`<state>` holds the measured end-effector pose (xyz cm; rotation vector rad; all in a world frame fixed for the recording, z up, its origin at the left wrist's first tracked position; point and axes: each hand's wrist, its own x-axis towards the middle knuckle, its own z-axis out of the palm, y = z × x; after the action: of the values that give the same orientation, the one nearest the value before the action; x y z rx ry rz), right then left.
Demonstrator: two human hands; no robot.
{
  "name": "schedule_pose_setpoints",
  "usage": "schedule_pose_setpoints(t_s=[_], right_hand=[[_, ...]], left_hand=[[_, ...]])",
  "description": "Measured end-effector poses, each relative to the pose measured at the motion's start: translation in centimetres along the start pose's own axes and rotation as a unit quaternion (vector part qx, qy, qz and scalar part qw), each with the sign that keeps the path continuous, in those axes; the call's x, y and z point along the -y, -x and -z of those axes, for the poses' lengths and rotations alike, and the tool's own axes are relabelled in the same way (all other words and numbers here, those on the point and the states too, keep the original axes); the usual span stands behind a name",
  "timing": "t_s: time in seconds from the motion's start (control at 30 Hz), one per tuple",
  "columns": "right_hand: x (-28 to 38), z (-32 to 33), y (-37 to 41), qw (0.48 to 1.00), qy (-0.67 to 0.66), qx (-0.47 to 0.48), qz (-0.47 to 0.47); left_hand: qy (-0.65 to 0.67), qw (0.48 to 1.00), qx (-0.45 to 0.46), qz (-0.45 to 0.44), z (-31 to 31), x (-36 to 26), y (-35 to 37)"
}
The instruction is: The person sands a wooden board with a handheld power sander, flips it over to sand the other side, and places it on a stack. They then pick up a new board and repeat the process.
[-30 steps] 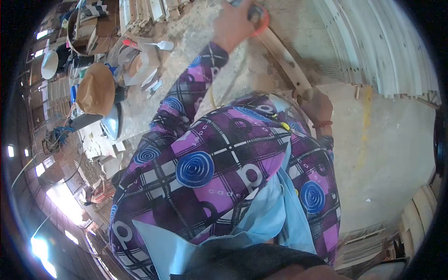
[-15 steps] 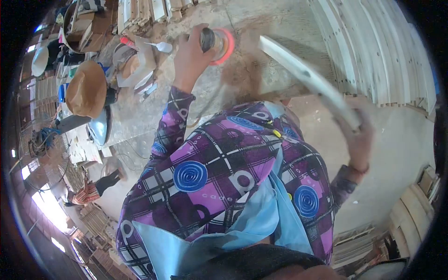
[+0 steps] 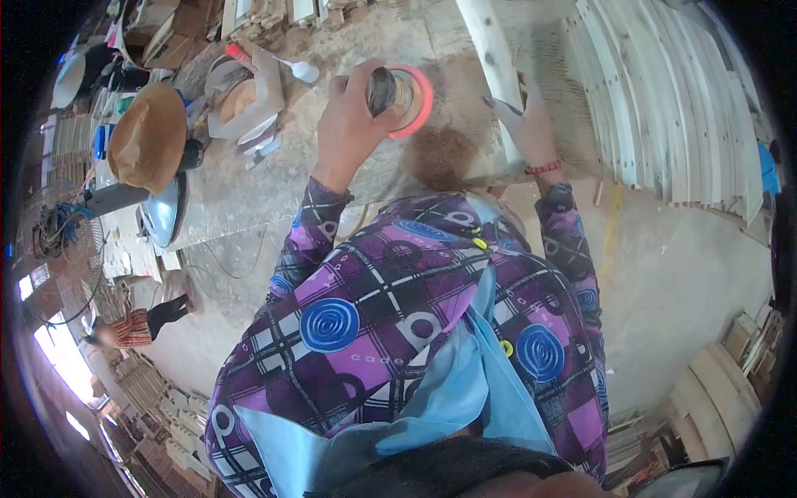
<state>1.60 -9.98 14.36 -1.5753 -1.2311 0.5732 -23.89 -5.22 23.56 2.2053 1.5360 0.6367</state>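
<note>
My left hand (image 3: 353,120) is wrapped around a round palm sander (image 3: 402,101) with a black top and a bright pink-red disc at its edge. The sander is tipped sideways over the worktable (image 3: 332,170). Over on the right, my right hand (image 3: 531,129) grips the near part of a long pale wooden slat (image 3: 490,58), its fingers closed over the edge. The slat points away from me and its far end runs out of view. A gap of bare tabletop separates sander and slat.
Stacked curved slats (image 3: 664,108) line the right side. To the left are a white squeeze bottle (image 3: 304,71), a cut-open container (image 3: 245,100), a brown hat (image 3: 149,145) and a wire fan (image 3: 58,232). Another person (image 3: 137,324) stands farther off.
The slat has swung from a slanted position at the right to lie nearly straight away from me. My right hand moved up and left with it. My left hand shifted slightly right, keeping the sander.
</note>
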Motion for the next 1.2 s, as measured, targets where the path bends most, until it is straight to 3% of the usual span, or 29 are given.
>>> schedule_pose_setpoints(t_s=[0.1,0.2,0.3,0.4,0.53,0.73,0.83,0.93,1.03,1.2], right_hand=[[1.6,3.6,1.4,0.981,0.013,0.138,-0.136],[0.8,5.7,4.3,0.972,0.127,0.113,-0.161],[-3.3,7.4,7.4,0.914,0.403,0.053,0.018],[-1.5,7.8,9.9,0.905,0.402,0.085,-0.11],[-2.9,5.9,11.2,0.92,0.358,0.059,-0.149],[-3.0,7.1,14.1,0.89,0.373,0.125,-0.229],[-4.2,6.4,14.1,0.914,0.345,0.068,-0.202],[-6.1,5.9,13.9,0.9,0.375,0.078,-0.209],[-4.1,6.3,13.9,0.899,0.399,0.07,-0.168],[-4.1,6.2,13.3,0.907,0.343,0.088,-0.228]], left_hand=[[-0.009,1.0,0.005,0.007,-0.2,0.0,0.4],[-0.006,0.999,0.035,0.014,-0.1,-1.1,0.5],[-0.017,0.998,0.063,-0.008,-0.9,-2.6,-0.3],[-0.058,0.993,0.08,-0.059,-2.5,-3.8,-1.9],[-0.108,0.983,0.108,-0.103,-4.8,-6.9,-4.3],[-0.121,0.963,0.148,-0.191,-9.0,-8.3,-3.9],[-0.128,0.956,0.181,-0.192,-9.0,-9.0,-2.5],[-0.143,0.958,0.174,-0.18,-8.8,-9.1,-3.6],[-0.147,0.965,0.15,-0.154,-8.9,-9.0,-5.0],[-0.099,0.954,0.21,-0.192,-9.0,-11.0,0.1]])
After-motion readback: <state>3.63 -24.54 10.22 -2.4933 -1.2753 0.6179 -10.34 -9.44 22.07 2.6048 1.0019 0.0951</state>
